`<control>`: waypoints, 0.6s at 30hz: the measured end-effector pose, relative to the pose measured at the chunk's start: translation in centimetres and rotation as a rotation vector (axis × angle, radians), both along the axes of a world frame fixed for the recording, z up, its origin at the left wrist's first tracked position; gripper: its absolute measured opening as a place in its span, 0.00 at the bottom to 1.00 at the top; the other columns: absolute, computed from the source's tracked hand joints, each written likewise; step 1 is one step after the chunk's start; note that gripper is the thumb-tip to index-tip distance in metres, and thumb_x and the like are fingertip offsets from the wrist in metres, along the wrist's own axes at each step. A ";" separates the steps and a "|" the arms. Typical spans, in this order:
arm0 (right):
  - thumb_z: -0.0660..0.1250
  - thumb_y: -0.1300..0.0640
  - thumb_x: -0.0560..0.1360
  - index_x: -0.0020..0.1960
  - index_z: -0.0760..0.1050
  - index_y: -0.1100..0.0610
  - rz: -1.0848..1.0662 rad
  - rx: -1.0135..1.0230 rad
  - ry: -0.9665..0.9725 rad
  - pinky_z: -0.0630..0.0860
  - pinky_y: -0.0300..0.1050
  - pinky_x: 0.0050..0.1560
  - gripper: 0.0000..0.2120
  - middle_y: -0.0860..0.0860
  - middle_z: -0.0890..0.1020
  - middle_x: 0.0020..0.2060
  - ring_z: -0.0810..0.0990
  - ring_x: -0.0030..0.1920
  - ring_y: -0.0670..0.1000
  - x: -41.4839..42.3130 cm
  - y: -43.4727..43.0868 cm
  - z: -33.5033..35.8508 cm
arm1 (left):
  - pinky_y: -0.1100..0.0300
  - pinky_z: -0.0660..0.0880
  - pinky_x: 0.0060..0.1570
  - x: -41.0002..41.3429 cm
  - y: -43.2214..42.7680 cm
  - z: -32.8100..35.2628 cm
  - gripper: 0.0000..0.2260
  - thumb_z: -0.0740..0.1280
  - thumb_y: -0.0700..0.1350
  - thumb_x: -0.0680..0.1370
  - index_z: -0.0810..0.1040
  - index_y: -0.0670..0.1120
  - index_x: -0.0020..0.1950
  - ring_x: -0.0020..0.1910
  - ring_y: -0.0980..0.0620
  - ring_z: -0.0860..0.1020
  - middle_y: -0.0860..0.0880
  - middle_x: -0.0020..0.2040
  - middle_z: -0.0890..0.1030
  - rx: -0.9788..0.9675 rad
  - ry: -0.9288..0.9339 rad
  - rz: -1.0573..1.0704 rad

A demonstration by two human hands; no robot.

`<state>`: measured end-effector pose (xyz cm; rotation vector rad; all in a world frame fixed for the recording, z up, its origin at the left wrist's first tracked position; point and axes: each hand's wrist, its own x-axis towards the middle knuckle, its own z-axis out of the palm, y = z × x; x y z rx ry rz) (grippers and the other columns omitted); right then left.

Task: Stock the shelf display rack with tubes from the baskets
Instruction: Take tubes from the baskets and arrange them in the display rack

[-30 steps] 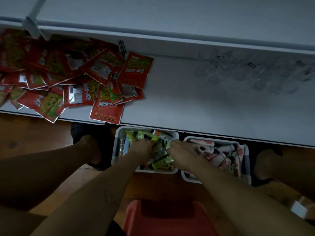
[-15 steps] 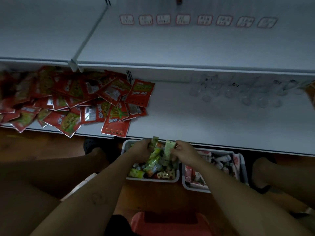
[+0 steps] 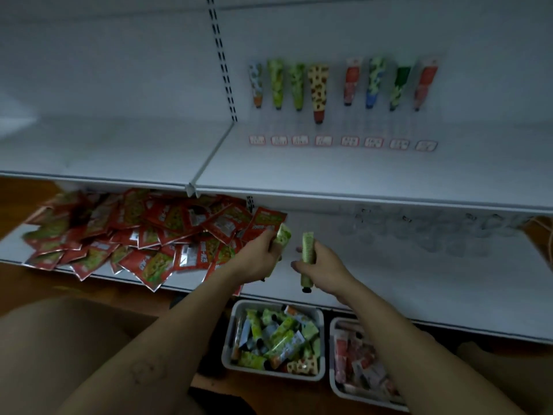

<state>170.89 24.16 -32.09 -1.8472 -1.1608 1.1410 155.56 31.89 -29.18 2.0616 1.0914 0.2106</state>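
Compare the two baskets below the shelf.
Contents: the left basket holds mostly green tubes, while the right basket holds red and pink tubes. View: the left basket shows whole, but the right basket is partly hidden by the right forearm. Both are white and rectangular, and they sit side by side below the shelf.

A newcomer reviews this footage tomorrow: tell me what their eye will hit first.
Eight bright tubes line up at the back of the upper shelf, right of centre. A heap of red packets covers the lower shelf's left side. At centre, left hand and right hand each grip a green tube.
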 end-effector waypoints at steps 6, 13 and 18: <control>0.68 0.55 0.77 0.58 0.77 0.62 -0.008 0.151 -0.049 0.80 0.54 0.47 0.14 0.55 0.83 0.44 0.81 0.36 0.50 1.6 0.7 6.7 | 0.66 0.73 0.42 -0.6 0.9 7.0 0.12 0.65 0.53 0.79 0.73 0.50 0.60 0.46 0.59 0.78 0.54 0.49 0.79 0.205 -0.136 0.029; 0.70 0.53 0.74 0.58 0.73 0.55 -0.042 0.367 -0.246 0.79 0.56 0.49 0.14 0.52 0.80 0.46 0.79 0.47 0.54 2.8 3.1 14.6 | 0.56 0.78 0.41 0.6 2.4 13.0 0.11 0.66 0.51 0.79 0.75 0.48 0.57 0.43 0.54 0.81 0.51 0.45 0.82 0.274 -0.246 0.048; 0.68 0.53 0.76 0.53 0.75 0.55 -0.046 0.407 -0.228 0.81 0.54 0.45 0.08 0.53 0.81 0.47 0.81 0.47 0.54 3.3 5.5 17.9 | 0.49 0.80 0.37 2.0 3.6 15.6 0.10 0.61 0.51 0.81 0.73 0.46 0.56 0.39 0.48 0.81 0.51 0.47 0.83 0.304 -0.305 0.065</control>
